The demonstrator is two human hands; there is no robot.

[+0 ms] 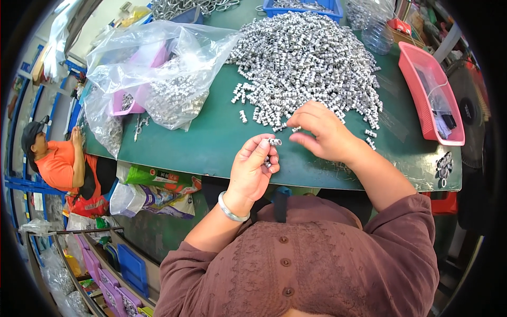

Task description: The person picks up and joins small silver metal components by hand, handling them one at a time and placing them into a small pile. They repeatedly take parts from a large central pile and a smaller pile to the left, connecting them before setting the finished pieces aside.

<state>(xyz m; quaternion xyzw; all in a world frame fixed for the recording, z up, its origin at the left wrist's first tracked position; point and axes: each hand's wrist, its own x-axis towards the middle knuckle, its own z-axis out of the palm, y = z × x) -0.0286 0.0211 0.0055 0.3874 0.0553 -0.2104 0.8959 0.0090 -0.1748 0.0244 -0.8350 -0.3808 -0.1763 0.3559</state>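
A large heap of small, silvery ribbed metal sleeves (309, 63) lies on the green table (211, 150). My left hand (250, 171) is closed near the table's front edge, with a metal sleeve (274, 141) pinched between thumb and fingers. Another bit of metal shows lower down, among its curled fingers. At the near edge of the heap is my right hand (322, 132), thumb and forefinger apart. One sleeve (296, 129) shows in the gap between them, without visible grip, and another loose sleeve (280, 127) lies just by the fingertips.
Left of the heap, a clear plastic bag (174, 100) covers a pink basket with metal parts. A long pink basket (433, 95) stands on the right, and a blue tray (303, 9) behind the heap. A person in an orange shirt (57, 166) is at far left.
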